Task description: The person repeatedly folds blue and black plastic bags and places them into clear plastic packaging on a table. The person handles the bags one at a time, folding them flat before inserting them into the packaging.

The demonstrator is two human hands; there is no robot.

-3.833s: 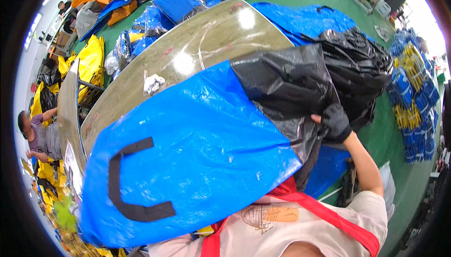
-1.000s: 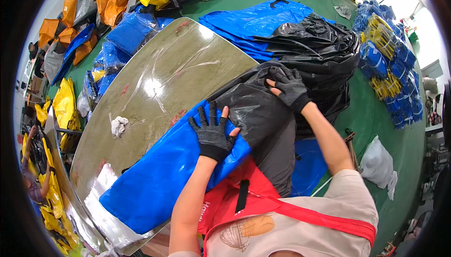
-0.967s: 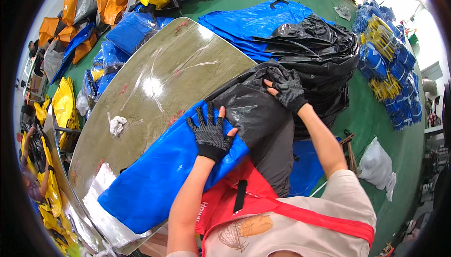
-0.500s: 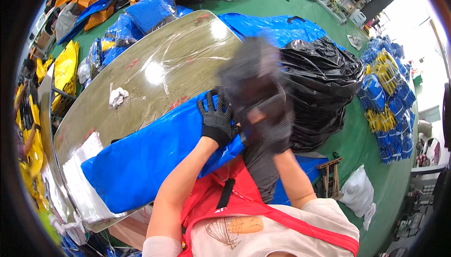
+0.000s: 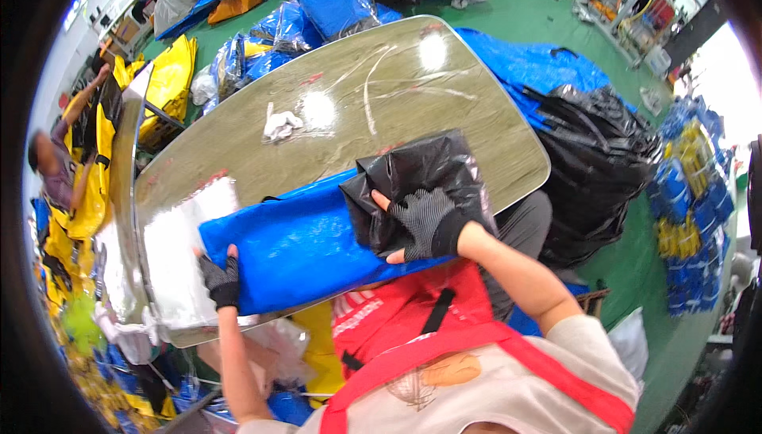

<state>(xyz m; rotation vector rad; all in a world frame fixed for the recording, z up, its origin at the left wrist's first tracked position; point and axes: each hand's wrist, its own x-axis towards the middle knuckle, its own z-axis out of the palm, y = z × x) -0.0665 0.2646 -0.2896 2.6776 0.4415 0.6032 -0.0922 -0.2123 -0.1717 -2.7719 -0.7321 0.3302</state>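
A long folded blue plastic sheet (image 5: 302, 247) lies along the near side of the table, its right part covered by crumpled black plastic (image 5: 425, 160). My left hand (image 5: 218, 282), in a dark fingerless work glove, rests at the sheet's left end, thumb and a bare fingertip spread apart along the edge. Pressed down on the black plastic is my right hand (image 5: 429, 224), gloved the same way; its thumb and forefinger stretch out widely. The right hand's other fingers are partly hidden against the plastic.
The shiny brownish table (image 5: 341, 128) has a small crumpled white scrap (image 5: 282, 124) on it. White sheeting (image 5: 186, 236) lies at its left. A big black plastic heap (image 5: 591, 172) stands right, bundled blue-yellow goods (image 5: 690, 196) beyond. Another person (image 5: 59, 164) works far left.
My left hand has moved left to the sheet's end. The black plastic, blurred in the air at my right hand before, now lies over the sheet's right part. My view has shifted left.
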